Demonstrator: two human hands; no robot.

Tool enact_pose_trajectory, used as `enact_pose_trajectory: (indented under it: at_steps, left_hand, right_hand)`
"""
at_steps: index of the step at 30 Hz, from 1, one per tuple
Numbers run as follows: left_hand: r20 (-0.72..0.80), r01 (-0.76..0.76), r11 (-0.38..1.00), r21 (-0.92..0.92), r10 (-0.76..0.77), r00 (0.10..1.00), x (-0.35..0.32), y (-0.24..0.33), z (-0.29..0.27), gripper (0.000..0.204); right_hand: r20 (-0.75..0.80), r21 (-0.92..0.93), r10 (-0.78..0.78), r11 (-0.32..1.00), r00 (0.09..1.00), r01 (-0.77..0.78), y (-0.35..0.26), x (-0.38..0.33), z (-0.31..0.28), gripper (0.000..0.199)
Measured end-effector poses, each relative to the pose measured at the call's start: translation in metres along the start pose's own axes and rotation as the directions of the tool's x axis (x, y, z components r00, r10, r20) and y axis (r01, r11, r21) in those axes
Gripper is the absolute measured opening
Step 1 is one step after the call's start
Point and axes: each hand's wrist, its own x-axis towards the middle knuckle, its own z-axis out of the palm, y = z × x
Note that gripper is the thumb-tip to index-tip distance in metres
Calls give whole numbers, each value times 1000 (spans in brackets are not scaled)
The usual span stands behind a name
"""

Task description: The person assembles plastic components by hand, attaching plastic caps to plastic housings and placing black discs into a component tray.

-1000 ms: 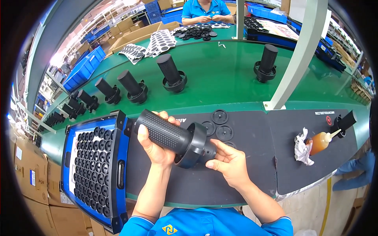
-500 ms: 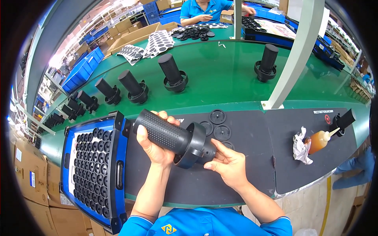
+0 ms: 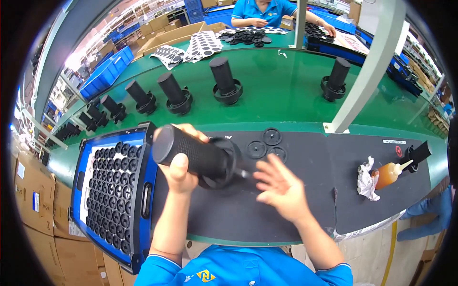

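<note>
One hand bears the weight now | your left hand [image 3: 182,177] grasps the black perforated cylinder [image 3: 193,151], tilted above the dark mat [image 3: 248,217], flat end turned more toward you | your right hand [image 3: 282,188], pinching beyond the collar [image 3: 233,155] moments ago, is released, fingers spread just beside it

- Left hand [image 3: 182,180] gripping a black perforated cylinder [image 3: 193,152] with a ring collar [image 3: 234,155]
- Right hand [image 3: 283,193], fingers spread, right of the collar
- Flat round black discs [image 3: 272,137] just beyond the right hand
- Blue rectangular tray [image 3: 151,167] left of the left hand
</note>
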Motion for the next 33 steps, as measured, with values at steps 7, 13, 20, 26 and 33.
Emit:
enact_pose_trajectory:
  at_steps: [7,13,20,26,33]
  left_hand:
    - [71,-188,952,243,176,982,27,34,-34,50]
    - [-100,87,739,668,-27,995,-27,15,-56,48]
    - [-83,51,864,501,-11,996,-35,18,-37,47]
    - [-189,162,936,-313,-228,955,-29,15,-8,42]
    - [-123,181,895,-409,-251,960,-32,9,0,43]
  right_hand:
    - [-213,-22,-98,995,972,96,-18,1,-27,54]
    - [-234,-44,-117,993,965,109,-26,0,-26,50]
    - [-196,-44,-46,998,980,38,-7,-13,-17,50]
    - [-1,109,193,975,981,-192,18,-12,27,78]
    - [99,90,101,990,990,-110,14,-11,30,74]
